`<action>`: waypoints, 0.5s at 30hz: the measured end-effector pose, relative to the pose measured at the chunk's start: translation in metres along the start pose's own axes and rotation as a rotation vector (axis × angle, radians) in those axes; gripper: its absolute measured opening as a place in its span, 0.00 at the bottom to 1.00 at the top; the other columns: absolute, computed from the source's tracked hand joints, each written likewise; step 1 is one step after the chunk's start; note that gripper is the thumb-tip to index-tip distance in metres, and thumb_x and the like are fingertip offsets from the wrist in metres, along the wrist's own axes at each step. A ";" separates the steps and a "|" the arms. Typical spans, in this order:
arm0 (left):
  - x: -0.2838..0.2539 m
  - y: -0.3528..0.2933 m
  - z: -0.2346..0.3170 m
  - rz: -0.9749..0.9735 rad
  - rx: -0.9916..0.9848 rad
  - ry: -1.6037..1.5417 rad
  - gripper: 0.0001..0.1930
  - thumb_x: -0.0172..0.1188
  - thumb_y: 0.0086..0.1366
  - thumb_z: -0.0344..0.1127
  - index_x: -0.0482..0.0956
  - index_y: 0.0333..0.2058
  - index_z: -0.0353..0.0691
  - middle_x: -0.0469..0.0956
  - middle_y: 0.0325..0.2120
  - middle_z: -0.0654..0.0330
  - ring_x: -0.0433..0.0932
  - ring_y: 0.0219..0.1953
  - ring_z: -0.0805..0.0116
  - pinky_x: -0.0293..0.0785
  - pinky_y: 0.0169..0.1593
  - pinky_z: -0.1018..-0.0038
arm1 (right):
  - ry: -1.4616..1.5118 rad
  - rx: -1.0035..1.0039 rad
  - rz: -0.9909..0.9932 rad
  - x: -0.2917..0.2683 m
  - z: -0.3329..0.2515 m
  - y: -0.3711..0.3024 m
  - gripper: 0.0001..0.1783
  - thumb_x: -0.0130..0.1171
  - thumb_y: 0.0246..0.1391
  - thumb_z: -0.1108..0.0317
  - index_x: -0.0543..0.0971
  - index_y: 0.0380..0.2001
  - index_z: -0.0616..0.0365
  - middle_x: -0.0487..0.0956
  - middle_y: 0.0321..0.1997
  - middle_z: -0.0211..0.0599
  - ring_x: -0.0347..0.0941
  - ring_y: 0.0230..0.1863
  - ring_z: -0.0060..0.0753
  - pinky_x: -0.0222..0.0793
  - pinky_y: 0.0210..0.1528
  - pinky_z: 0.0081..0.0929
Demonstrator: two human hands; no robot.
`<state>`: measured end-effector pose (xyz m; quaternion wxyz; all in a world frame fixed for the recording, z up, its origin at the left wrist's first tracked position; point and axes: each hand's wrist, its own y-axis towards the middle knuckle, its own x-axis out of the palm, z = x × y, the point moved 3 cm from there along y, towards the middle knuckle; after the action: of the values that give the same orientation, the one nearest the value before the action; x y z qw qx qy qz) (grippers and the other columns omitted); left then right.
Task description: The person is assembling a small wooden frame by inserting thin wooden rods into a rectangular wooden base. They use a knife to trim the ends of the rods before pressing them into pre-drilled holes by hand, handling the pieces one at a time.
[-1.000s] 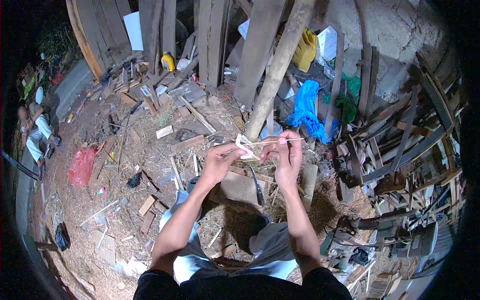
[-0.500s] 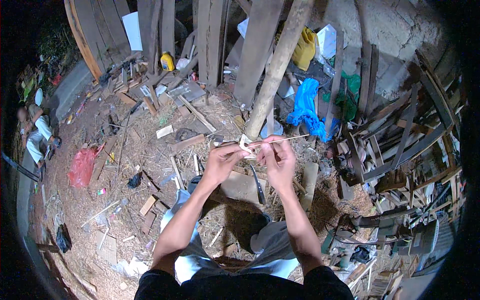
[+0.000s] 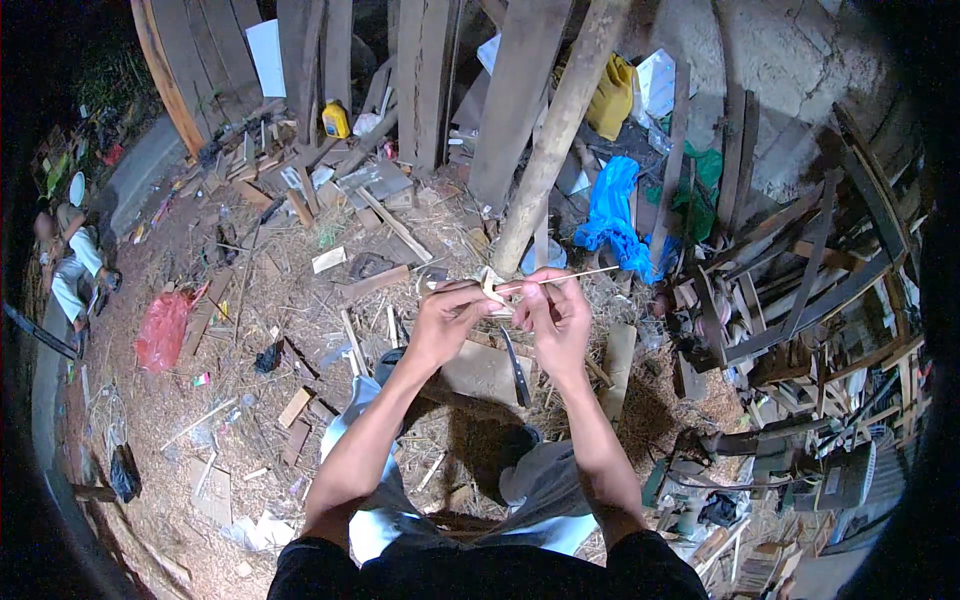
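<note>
My left hand (image 3: 446, 318) pinches a small pale curved piece (image 3: 490, 285) that looks like wood or cane; its exact kind is hard to make out. My right hand (image 3: 556, 322) grips a thin light stick (image 3: 590, 273), whose far end points to the right. The stick's other end meets the curved piece between my fingertips, and the fingers partly cover that spot. Below the hands, a knife (image 3: 519, 375) with a dark handle lies by a flat board (image 3: 478, 374) on the ground.
A wooden pole (image 3: 560, 135) slants up just beyond my hands. Planks (image 3: 420, 90) lean at the back. Blue plastic (image 3: 610, 215) and stacked scrap wood (image 3: 800, 300) are to the right. A red bag (image 3: 166, 330) lies left, and a person (image 3: 78, 260) sits at the far left.
My hands stay almost in place. The pale curved piece has turned slightly between my fingers, and the stick's tip has shifted a touch upward.
</note>
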<state>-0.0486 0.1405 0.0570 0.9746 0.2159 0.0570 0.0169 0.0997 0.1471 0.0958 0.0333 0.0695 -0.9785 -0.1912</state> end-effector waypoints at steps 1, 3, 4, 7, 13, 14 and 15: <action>0.000 0.000 -0.001 0.009 0.005 -0.007 0.06 0.60 0.56 0.28 0.81 0.32 0.35 0.75 0.22 0.58 0.70 0.25 0.69 0.65 0.33 0.74 | 0.003 0.003 -0.003 0.000 0.000 0.000 0.06 0.50 0.59 0.69 0.68 0.37 0.59 0.79 0.29 0.35 0.68 0.20 0.16 0.61 0.21 0.13; -0.001 -0.001 0.000 -0.007 -0.015 -0.002 0.06 0.60 0.56 0.28 0.81 0.33 0.36 0.75 0.22 0.58 0.70 0.25 0.69 0.65 0.33 0.74 | 0.008 0.008 -0.008 0.001 0.000 0.000 0.06 0.50 0.59 0.69 0.68 0.37 0.59 0.79 0.29 0.35 0.68 0.20 0.16 0.61 0.21 0.13; -0.002 0.000 0.001 -0.016 -0.025 -0.001 0.06 0.60 0.56 0.28 0.81 0.33 0.36 0.75 0.22 0.58 0.70 0.25 0.69 0.66 0.33 0.74 | 0.010 0.000 -0.010 0.001 -0.001 0.000 0.06 0.50 0.59 0.69 0.68 0.37 0.59 0.79 0.29 0.35 0.68 0.20 0.16 0.61 0.21 0.13; -0.001 0.001 0.010 -0.019 0.046 0.035 0.06 0.60 0.56 0.28 0.81 0.33 0.36 0.75 0.22 0.58 0.70 0.25 0.69 0.65 0.33 0.74 | 0.031 0.002 -0.016 0.001 -0.003 0.000 0.06 0.49 0.58 0.72 0.67 0.37 0.60 0.79 0.30 0.36 0.67 0.20 0.16 0.62 0.22 0.14; 0.000 0.000 0.003 -0.015 -0.033 0.024 0.06 0.60 0.56 0.29 0.81 0.33 0.36 0.76 0.23 0.59 0.70 0.27 0.70 0.66 0.35 0.76 | -0.001 0.001 -0.017 0.002 -0.005 0.000 0.06 0.49 0.57 0.76 0.67 0.38 0.63 0.80 0.33 0.40 0.67 0.21 0.17 0.64 0.24 0.16; 0.000 0.000 0.004 -0.012 -0.036 0.012 0.06 0.60 0.57 0.29 0.81 0.33 0.36 0.76 0.23 0.60 0.70 0.27 0.71 0.66 0.35 0.76 | -0.019 -0.009 -0.022 0.003 -0.005 -0.001 0.06 0.49 0.57 0.76 0.67 0.38 0.63 0.80 0.33 0.40 0.67 0.21 0.17 0.64 0.24 0.16; 0.000 -0.001 0.008 -0.009 -0.039 0.000 0.06 0.60 0.57 0.29 0.81 0.33 0.36 0.76 0.23 0.60 0.70 0.27 0.71 0.66 0.35 0.76 | -0.037 -0.018 -0.028 0.003 -0.006 -0.001 0.06 0.49 0.57 0.76 0.68 0.38 0.63 0.80 0.33 0.40 0.67 0.21 0.17 0.65 0.24 0.16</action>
<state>-0.0477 0.1366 0.0635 0.9787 0.1966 0.0577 0.0136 0.0975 0.1438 0.1011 0.0131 0.0792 -0.9761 -0.2017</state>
